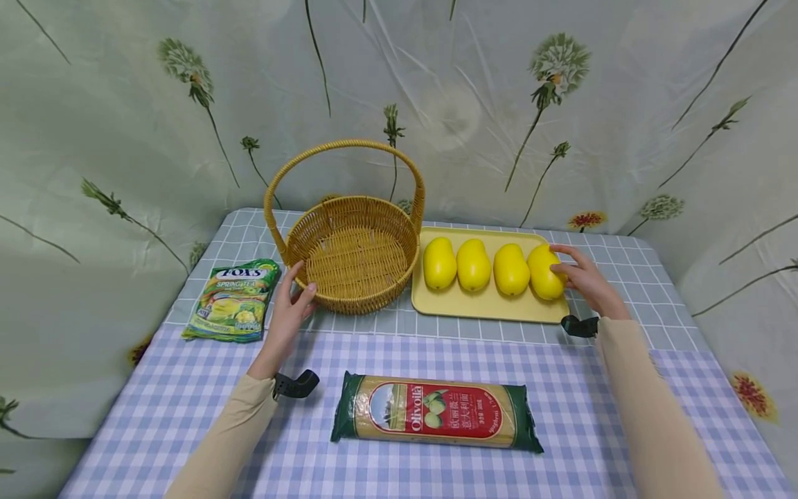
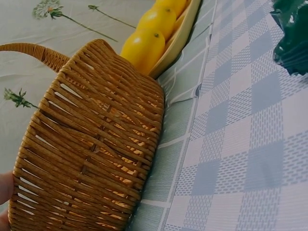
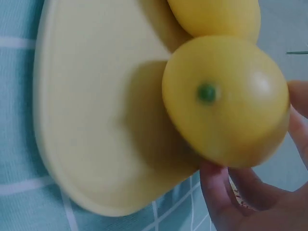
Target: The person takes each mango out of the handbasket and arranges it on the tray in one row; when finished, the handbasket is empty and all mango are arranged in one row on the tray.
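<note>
At the right end of the yellow tray, my right hand holds the outermost yellow mango, thumb and fingers around its sides. The right wrist view shows this mango end-on, with a green stem spot, its shadow falling on the tray. Three more mangoes lie beside it in a row. My left hand grips the near left rim of a round wicker basket with a tall handle. Fingertips show at the edge of the basket in the left wrist view.
A green Fox's Spring Tea candy bag lies left of the basket. Nearer me, an Olivoilà spaghetti pack lies crosswise on the checked cloth. A flower-printed curtain hangs behind the table.
</note>
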The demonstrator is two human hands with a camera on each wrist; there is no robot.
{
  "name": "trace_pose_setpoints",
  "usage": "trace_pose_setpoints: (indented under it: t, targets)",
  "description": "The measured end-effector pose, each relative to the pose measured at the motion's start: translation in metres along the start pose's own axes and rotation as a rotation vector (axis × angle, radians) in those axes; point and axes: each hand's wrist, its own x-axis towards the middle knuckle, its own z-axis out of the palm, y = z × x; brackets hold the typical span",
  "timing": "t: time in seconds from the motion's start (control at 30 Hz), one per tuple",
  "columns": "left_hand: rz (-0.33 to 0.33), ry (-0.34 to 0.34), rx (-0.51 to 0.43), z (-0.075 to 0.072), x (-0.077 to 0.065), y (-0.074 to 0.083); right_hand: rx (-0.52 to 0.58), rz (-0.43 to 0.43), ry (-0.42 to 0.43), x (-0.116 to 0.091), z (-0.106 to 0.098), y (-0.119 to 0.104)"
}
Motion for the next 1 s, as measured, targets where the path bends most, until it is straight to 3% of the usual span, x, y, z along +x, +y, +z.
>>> trace_pose_setpoints:
  t: [0.3,0.4,0.57,0.67,0.8,0.9,1.0]
  targets:
    - [-0.020,0.000,0.003,0.003,-0.003,0.009,-0.149,0.013,0.044,-0.008,0.006,-0.008]
    - [-0.008,0.007,0.013,0.002,0.001,0.001,-0.160,0.021,0.054,-0.009,0.006,-0.008]
    - [-0.022,0.002,0.053,0.002,-0.002,0.008,-0.172,0.021,0.067,-0.012,0.007,-0.009]
    - [-0.033,-0.026,0.135,0.000,-0.007,0.021,-0.191,0.011,0.087,-0.016,0.008,-0.013]
    - [-0.013,-0.071,0.344,-0.002,-0.017,0.044,-0.240,-0.044,0.134,-0.023,0.012,-0.025]
    - [0.060,-0.081,0.505,-0.001,-0.021,0.059,-0.312,-0.152,0.186,-0.029,0.018,-0.035]
    - [0.184,-0.069,0.612,0.006,-0.020,0.069,-0.429,-0.292,0.239,-0.033,0.027,-0.044]
